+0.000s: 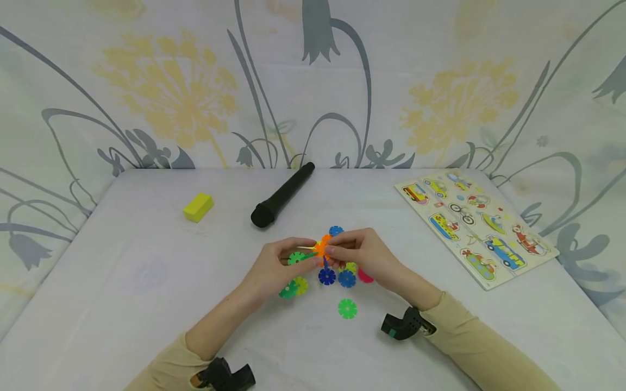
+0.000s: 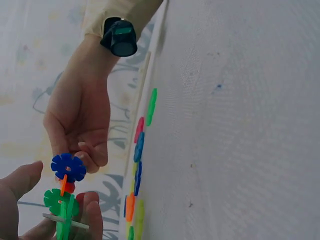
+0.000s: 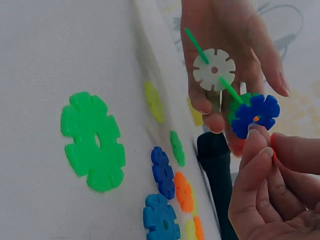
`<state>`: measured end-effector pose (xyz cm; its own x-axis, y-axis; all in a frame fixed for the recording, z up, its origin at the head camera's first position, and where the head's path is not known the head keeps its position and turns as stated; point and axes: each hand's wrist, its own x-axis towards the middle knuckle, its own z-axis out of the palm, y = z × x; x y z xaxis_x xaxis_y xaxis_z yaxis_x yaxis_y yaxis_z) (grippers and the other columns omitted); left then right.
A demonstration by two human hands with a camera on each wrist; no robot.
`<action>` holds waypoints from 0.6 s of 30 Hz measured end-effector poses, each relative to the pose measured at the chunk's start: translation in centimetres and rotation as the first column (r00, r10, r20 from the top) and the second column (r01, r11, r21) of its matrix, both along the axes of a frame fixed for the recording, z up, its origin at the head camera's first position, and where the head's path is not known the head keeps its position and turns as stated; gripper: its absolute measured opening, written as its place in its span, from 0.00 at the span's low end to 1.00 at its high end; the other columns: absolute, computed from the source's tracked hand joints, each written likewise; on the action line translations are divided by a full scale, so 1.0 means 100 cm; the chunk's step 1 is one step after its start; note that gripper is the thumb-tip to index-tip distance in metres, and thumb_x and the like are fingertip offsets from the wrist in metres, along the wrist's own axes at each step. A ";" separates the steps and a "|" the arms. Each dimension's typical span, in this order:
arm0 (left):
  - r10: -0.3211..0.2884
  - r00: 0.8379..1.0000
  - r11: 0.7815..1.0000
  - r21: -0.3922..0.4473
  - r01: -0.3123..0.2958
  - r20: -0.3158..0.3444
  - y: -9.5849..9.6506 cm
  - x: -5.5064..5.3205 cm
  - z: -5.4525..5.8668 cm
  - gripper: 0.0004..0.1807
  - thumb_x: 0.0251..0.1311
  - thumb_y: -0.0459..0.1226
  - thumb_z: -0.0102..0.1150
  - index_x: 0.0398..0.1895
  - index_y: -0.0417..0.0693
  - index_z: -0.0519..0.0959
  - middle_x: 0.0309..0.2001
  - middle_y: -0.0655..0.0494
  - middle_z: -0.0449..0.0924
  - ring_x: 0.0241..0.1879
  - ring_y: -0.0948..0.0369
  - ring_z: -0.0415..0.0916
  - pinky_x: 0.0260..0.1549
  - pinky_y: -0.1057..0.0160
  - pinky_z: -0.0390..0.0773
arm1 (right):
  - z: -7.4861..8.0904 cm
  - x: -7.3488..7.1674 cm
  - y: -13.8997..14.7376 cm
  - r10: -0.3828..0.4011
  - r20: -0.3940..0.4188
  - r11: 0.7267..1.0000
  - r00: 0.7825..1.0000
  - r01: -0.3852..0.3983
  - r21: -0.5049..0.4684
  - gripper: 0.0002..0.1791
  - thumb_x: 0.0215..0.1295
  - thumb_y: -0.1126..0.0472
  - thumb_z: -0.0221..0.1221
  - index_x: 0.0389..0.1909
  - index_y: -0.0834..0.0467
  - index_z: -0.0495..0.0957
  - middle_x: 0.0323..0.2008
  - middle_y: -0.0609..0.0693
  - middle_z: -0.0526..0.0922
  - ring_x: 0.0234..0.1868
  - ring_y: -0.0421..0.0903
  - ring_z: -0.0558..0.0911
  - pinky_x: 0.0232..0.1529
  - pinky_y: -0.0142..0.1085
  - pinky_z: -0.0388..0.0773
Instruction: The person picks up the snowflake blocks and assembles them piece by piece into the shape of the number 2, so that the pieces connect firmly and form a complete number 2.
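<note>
Both hands meet over the front middle of the table around a chain of notched plastic discs. My left hand (image 1: 274,267) holds the chain, its fingers around a green disc (image 1: 295,258). A white disc (image 3: 214,77) and green discs seen edge-on sit in front of its palm in the right wrist view. At the chain's other end is a dark blue disc (image 3: 257,115). My right hand (image 1: 367,254) pinches an orange disc (image 1: 320,246) beside the blue one. Fingers partly hide where these two discs join.
Loose discs lie beneath the hands, among them a light green disc (image 1: 347,308) nearer the front and a blue disc (image 1: 347,278). Behind are a yellow block (image 1: 198,207) and a black microphone (image 1: 282,196). A picture puzzle board (image 1: 476,228) lies at the right.
</note>
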<state>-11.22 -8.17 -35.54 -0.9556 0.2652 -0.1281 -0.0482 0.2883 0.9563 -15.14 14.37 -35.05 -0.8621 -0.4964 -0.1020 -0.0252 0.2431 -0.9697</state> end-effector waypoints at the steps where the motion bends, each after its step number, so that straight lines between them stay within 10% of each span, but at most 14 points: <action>1: -0.001 1.000 1.000 -0.006 0.001 0.006 0.000 0.000 0.000 0.23 0.58 0.50 0.70 0.57 0.58 0.81 0.53 0.61 0.83 0.48 0.60 0.77 0.45 0.60 0.77 | 0.000 0.001 -0.001 0.003 -0.002 1.000 1.000 -0.003 0.015 0.13 0.69 0.61 0.61 0.47 0.67 0.83 0.31 0.51 0.86 0.32 0.45 0.84 0.41 0.36 0.84; 18: -0.045 0.999 0.999 -0.003 0.045 -0.001 0.000 0.001 -0.003 0.24 0.58 0.48 0.70 0.58 0.60 0.80 0.53 0.54 0.82 0.53 0.56 0.76 0.48 0.56 0.80 | -0.002 0.004 -0.007 0.040 -0.035 0.996 0.999 -0.037 0.080 0.11 0.70 0.59 0.62 0.44 0.63 0.84 0.31 0.52 0.87 0.34 0.53 0.84 0.38 0.34 0.83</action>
